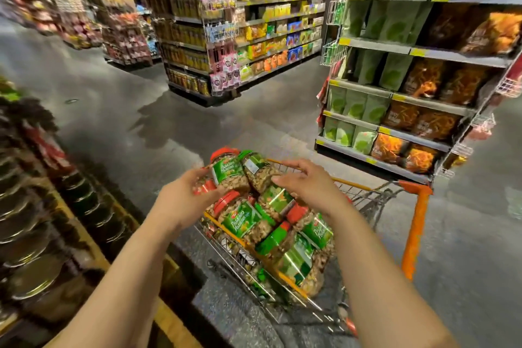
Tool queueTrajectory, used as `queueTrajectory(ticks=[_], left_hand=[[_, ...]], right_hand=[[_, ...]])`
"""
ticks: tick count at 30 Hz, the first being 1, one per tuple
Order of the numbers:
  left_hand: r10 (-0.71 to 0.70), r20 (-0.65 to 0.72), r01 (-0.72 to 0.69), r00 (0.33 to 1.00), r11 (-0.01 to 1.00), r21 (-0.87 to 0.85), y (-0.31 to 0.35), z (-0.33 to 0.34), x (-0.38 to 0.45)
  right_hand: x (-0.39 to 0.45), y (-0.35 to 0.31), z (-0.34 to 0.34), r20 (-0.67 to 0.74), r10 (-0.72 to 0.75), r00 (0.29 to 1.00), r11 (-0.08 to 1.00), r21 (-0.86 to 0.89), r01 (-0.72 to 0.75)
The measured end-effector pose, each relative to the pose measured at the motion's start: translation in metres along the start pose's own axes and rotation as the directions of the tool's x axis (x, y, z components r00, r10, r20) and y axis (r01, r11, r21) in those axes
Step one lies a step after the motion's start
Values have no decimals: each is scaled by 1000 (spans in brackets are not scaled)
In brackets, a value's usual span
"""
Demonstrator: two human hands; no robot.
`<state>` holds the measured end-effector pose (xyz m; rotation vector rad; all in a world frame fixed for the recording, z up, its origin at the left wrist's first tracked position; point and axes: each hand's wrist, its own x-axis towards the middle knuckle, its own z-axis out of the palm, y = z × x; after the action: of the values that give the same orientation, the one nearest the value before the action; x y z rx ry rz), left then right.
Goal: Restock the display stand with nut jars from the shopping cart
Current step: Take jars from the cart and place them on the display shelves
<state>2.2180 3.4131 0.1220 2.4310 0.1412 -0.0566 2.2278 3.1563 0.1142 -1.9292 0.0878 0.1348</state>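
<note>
Both bare hands reach out over the wire shopping cart with orange trim (367, 195), which is heaped with clear plastic nut jars carrying green labels and red lids (271, 232). The left hand (186, 195) curls its fingers round the lower side of a clear, green-labelled pistachio jar with a red lid (226, 171), lying tilted at the top of the heap; its grip is closed on that jar. Just beside it, touching it on the right, lies a second clear jar with a green lid and green label (258, 171), and the right hand (308, 181) arches over this one, fingertips pressed on its lower side and thumb spread above; the grip looks half closed on it, though motion blur leaves the exact hold uncertain. Below both grips the remaining jars lie on their sides, crowded against each other inside the basket, some reaching the near rim. The cart's orange handle bar (415, 223) stands to the right of the right grip. To the left of the left grip, low in the frame, a dark stand of blurred round metal-topped containers (36, 234) runs along a yellow-edged base. Beyond the grips, across the grey polished floor (141, 127), stands a shelf unit of green and orange snack bags (395, 110).
</note>
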Motion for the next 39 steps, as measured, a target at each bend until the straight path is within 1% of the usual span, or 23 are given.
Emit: queueTrajectory(ticks=[4,10,13,17,19,23,26,29,32,36,39], left_hand=[[-103,-19,102,994,994,-31,-15,12,65],[-146,36,148,989,987,-68,-42,39,168],[-194,77,199,978,978,-69,-54,50,219],[-230,138,241,963,968,-70,-72,66,281],[-250,174,266,952,961,-78,-81,78,307],[-264,186,282,946,957,-74,-96,107,341],[-251,192,273,949,957,-98,-107,125,357],[-266,222,292,938,952,-90,-123,141,373],[-273,239,303,932,948,-100,-135,155,383],[-266,213,294,940,949,-112,-133,160,390],[-253,203,275,946,958,-84,-127,163,394]], right_hand=[[59,20,11,43,55,998,997,53,-58],[140,55,42,103,159,982,984,60,-166],[180,70,55,138,229,964,972,11,-233],[229,89,74,142,271,952,960,-107,-258],[250,100,88,158,305,939,949,-131,-286],[281,128,112,158,376,913,925,-126,-358],[298,144,126,180,392,902,914,-183,-361],[313,154,138,204,389,898,914,-207,-349],[324,162,146,215,387,897,917,-196,-348],[336,169,158,240,399,885,914,-183,-363],[342,173,165,252,400,881,916,-141,-375]])
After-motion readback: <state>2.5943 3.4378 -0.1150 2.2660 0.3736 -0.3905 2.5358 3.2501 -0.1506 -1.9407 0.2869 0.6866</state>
